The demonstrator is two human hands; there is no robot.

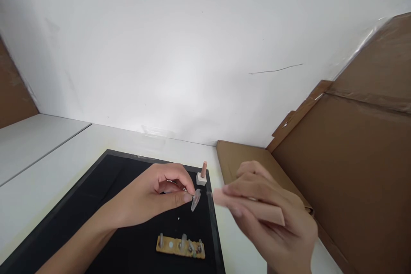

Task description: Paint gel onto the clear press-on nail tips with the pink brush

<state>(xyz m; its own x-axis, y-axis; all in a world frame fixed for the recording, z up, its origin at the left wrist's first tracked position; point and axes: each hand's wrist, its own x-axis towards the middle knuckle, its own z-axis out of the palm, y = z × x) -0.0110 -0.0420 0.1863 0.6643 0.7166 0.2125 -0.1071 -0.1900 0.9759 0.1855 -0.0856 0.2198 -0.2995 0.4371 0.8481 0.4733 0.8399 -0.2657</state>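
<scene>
- The left hand (163, 192) pinches a small clear glossy piece, rounded and elongated (196, 200), between thumb and index finger; it hangs slightly tilted over the mat, in the gap between the hands
- The right hand (272, 214) is closed around a pale pink, flat-sided handle with a matte look (257, 209); a thin tip, blurred, points left towards the clear piece, apart from it
- Below the left hand, a yellowish-tan oblong strip with uneven edges (166, 248) lies on the mat, carrying several translucent rod-like bits and a pale round spot; their exact make is too small to tell
- Just beyond the left fingertips, a small white block (201, 179) sits near the mat's far right corner, with a smooth pinkish peg (204, 169) standing in its top, leaning a little
- A tiny white speck (178, 218) lies between the left hand and the strip
- Beneath the left hand spreads a flat black mat with a dark grey border (128, 246), on a smooth white desk (41, 169)
- Behind and beside the right hand, a flat brown cardboard piece (237, 158) and an upright brown cardboard panel (359, 171) bound that side; a smooth white wall (180, 51) closes off the far side
</scene>
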